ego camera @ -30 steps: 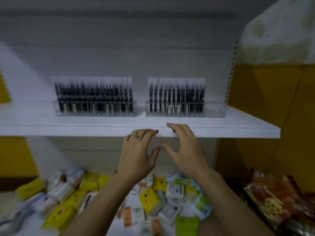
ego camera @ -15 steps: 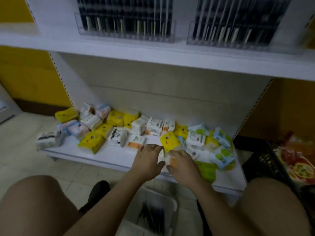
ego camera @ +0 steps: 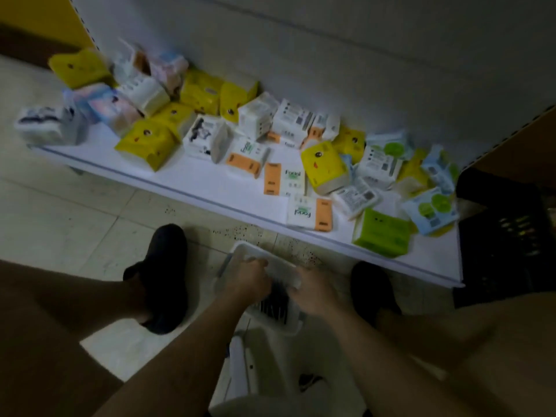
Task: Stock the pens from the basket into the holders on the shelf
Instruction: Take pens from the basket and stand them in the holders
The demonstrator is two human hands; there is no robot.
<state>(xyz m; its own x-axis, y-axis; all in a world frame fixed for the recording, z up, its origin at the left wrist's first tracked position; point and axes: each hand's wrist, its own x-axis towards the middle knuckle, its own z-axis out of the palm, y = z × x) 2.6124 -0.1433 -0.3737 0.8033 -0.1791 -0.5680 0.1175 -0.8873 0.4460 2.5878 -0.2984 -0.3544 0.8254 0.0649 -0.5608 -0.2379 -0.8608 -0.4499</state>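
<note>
- Both hands are reaching down into the white translucent plastic basket (ego camera: 255, 251), which is standing on the tiled floor in the lower centre of the frame, between the two black shoes.
- A bunch of thin dark pens (ego camera: 272, 307) is lying inside the basket, side by side, between the left hand (ego camera: 248, 279) and the right hand (ego camera: 316, 291).
- The fingers of both hands are bending down towards the pens, but the blur is hiding whether they are gripping any; I cannot tell.
- The holders are not showing in this view, so I cannot say how full they are.
- Judging from the pens in the basket, the stocking is not finished, and I think a pick-up is going on.
- Across the middle of the frame, the white lower shelf (ego camera: 210, 188) is carrying scattered yellow, white and green tissue packs (ego camera: 323, 167).
</note>
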